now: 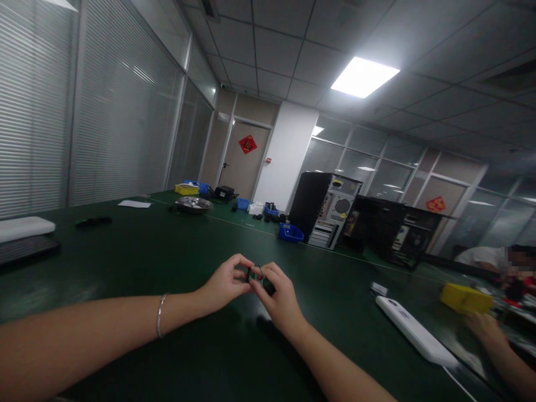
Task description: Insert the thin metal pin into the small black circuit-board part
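Left hand (226,283) and right hand (283,297) pinched small dark part (250,274) between fingertips, above green surface (167,257). White elongated case (414,329) lay right of right hand; metal bowl (194,205) sat beyond left hand.

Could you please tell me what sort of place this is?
It looks like a workroom, perhaps for electronics: a computer tower, with a small blue bin beside it, stands on a large green table.
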### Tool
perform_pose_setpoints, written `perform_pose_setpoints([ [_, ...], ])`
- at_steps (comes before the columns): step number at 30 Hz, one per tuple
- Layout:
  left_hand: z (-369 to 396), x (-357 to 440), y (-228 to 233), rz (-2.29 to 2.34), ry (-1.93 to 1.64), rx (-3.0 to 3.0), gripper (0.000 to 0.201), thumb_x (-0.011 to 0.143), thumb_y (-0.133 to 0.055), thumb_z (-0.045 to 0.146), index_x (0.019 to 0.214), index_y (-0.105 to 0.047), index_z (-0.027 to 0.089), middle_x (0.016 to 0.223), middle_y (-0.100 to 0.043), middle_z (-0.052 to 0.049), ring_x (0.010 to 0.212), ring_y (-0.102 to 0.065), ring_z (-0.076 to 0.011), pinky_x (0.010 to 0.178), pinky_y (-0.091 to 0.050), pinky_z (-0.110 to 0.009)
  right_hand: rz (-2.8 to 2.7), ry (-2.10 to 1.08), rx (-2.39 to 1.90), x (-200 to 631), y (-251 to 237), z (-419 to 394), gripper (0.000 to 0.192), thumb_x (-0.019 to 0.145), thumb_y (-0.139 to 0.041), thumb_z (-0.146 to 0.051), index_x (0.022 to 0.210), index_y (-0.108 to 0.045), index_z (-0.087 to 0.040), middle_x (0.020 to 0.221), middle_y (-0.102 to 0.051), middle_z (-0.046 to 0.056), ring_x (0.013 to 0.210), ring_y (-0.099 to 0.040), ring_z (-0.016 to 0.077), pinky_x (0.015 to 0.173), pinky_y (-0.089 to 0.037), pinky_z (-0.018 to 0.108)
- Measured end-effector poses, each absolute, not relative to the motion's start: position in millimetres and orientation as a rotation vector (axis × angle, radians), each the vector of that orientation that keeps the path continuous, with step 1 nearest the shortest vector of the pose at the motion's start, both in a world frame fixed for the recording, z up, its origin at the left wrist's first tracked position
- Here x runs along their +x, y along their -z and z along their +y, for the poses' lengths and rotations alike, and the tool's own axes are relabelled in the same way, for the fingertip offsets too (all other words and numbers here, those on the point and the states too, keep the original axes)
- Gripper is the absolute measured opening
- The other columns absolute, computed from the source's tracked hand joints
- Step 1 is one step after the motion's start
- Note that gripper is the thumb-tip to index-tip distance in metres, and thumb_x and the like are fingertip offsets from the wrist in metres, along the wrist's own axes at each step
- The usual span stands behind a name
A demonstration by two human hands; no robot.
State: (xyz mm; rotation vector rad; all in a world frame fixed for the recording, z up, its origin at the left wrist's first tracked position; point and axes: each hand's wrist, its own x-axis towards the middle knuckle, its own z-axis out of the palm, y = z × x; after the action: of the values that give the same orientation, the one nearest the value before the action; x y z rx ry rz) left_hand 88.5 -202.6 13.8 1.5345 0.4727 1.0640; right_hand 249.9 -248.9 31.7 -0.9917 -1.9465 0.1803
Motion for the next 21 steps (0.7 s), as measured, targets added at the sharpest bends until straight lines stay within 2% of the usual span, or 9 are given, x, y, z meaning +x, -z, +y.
perform_pose_setpoints([
  [4,-204.4,87.4,-16.9,0.453,-1.025,1.401,0.025,0.074,-0.064,0.023,0.094,-0.053,0.015,0.096,-0.063,-0.007,0.081,-0.065,-0.0191,0.077,-0.052,-0.038,-1.975,-0.174,-1.0,250.8,-31.8,-248.8,0.02,0.082,-0.058,-0.016,0.101,-0.064,-0.021,0.087,-0.058,0.004,0.08,-0.057,0.0174,0.072,-0.047,0.028],
  [7,-204.9,88.0,-16.6,0.484,-1.02,1.364,0.023,0.075,-0.065,0.027,0.09,-0.054,0.014,0.092,-0.064,-0.007,0.078,-0.065,-0.0188,0.074,-0.052,-0.038,-1.998,-0.157,-1.001,250.6,-31.2,-249.1,0.019,0.082,-0.057,-0.015,0.099,-0.065,-0.02,0.086,-0.057,0.004,0.08,-0.057,0.0172,0.072,-0.046,0.028],
  [10,-203.4,91.0,-14.6,0.494,-1.009,1.32,0.025,0.072,-0.069,0.023,0.091,-0.054,0.014,0.092,-0.063,-0.006,0.078,-0.065,-0.0184,0.075,-0.053,-0.037,-2.014,-0.159,-1.012,250.6,-29.8,-249.3,0.017,0.082,-0.057,-0.014,0.097,-0.064,-0.02,0.086,-0.057,0.004,0.081,-0.056,0.0172,0.073,-0.046,0.028],
  [15,-178.3,91.6,-20.9,0.583,-1.122,1.173,0.023,0.075,-0.067,0.015,0.095,-0.057,0.012,0.096,-0.062,-0.009,0.08,-0.066,-0.0172,0.08,-0.052,-0.036,-1.957,-0.155,-1.049,255.6,-27.3,-246.9,0.038,0.082,-0.058,-0.015,0.119,-0.054,-0.022,0.091,-0.057,0.003,0.083,-0.056,0.018,0.074,-0.046,0.029],
  [18,-140.1,70.0,-31.2,0.636,-1.261,1.097,0.01,0.079,-0.059,0.005,0.089,-0.06,0.007,0.09,-0.064,-0.011,0.08,-0.065,-0.0149,0.083,-0.052,-0.032,-1.924,-0.15,-1.103,260.7,-29.0,-247.3,0.034,0.083,-0.057,-0.017,0.117,-0.055,-0.021,0.09,-0.057,0.004,0.082,-0.056,0.0185,0.076,-0.046,0.031],
  [21,-98.5,22.7,-39.0,0.835,-1.502,0.974,0.011,0.079,-0.054,-0.002,0.085,-0.06,0.006,0.08,-0.064,-0.009,0.073,-0.063,-0.0136,0.076,-0.054,-0.03,-1.935,-0.172,-1.113,265.2,-32.5,-249.8,0.025,0.085,-0.055,-0.018,0.11,-0.059,-0.021,0.091,-0.058,0.005,0.085,-0.057,0.0196,0.078,-0.047,0.033],
])
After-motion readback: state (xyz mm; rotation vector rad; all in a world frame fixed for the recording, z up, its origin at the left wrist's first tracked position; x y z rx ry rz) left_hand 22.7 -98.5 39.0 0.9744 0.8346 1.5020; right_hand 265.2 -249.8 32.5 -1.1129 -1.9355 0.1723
